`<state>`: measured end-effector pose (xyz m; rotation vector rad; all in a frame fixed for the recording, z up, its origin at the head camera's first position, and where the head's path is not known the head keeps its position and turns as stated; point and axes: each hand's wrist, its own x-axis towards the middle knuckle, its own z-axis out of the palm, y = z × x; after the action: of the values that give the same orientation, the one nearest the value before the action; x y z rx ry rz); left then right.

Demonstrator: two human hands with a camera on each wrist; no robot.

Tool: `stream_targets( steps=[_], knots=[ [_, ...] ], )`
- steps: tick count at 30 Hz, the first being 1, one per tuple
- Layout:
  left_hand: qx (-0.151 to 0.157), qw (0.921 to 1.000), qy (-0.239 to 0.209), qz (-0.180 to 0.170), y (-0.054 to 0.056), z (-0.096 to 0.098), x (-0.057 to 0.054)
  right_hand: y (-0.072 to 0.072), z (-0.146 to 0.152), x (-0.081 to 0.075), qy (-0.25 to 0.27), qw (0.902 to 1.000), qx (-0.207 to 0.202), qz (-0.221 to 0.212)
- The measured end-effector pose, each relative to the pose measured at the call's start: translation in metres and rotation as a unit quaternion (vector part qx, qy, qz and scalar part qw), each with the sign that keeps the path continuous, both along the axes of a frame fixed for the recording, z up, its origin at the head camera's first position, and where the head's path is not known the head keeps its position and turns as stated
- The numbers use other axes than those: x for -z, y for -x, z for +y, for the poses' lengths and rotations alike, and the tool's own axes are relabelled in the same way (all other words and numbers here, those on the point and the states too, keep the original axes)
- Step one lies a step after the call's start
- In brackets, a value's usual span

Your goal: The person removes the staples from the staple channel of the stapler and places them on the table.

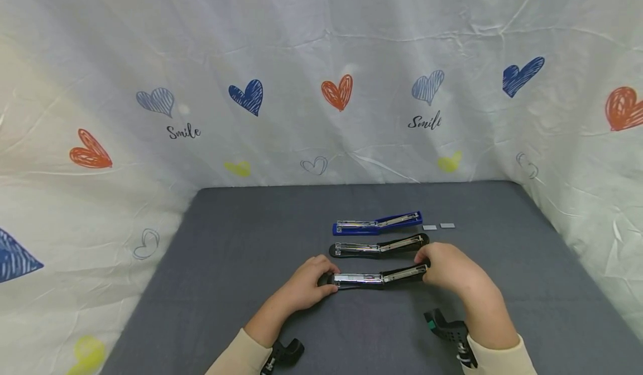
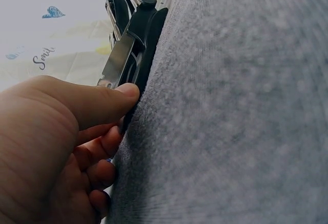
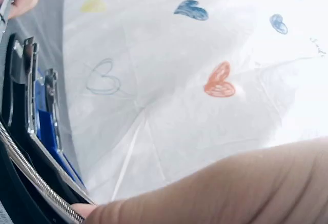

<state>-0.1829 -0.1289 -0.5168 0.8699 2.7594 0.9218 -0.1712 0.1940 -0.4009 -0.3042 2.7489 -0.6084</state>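
The nearest of three opened staplers is a black stapler (image 1: 359, 279), lying on the grey table with its metal staple channel exposed and its top arm folded out to the right. At its left end, my left hand (image 1: 307, 285) pinches the base between thumb and fingers, also plain in the left wrist view, where the thumb (image 2: 128, 90) presses the black base. My right hand (image 1: 454, 266) grips the raised right end of the same stapler; most of its fingertips are hidden. In the right wrist view, a long spring (image 3: 38, 180) shows along the opened arm.
Just behind lies a second black opened stapler (image 1: 358, 249), close to the right hand. Farther back is a blue opened stapler (image 1: 356, 229). Two small pale rectangular pieces (image 1: 447, 226) lie right of it. A white curtain (image 1: 281, 140) with hearts surrounds the grey table (image 1: 241, 235).
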Motion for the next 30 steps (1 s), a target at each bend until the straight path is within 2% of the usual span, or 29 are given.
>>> stream_targets(
  steps=[9,14,19,25,30],
  knots=[
    [-0.003,1.0000,0.001,-0.002,-0.001,0.000,0.000,0.002,0.000,0.003,0.000,0.9998,0.013,-0.013],
    [-0.003,1.0000,0.001,-0.001,0.000,-0.001,0.001,0.000,-0.002,0.001,0.030,0.9995,-0.006,0.012],
    [-0.003,1.0000,-0.002,-0.001,0.000,-0.001,0.000,0.000,-0.012,0.003,0.071,0.9956,-0.023,0.057],
    [-0.005,1.0000,-0.004,-0.003,0.000,-0.001,0.001,0.001,-0.030,0.013,0.095,0.9916,-0.034,0.082],
    [-0.005,1.0000,-0.002,0.000,0.000,-0.001,0.002,0.002,-0.046,0.023,0.109,0.9878,-0.063,0.092]
  ],
)
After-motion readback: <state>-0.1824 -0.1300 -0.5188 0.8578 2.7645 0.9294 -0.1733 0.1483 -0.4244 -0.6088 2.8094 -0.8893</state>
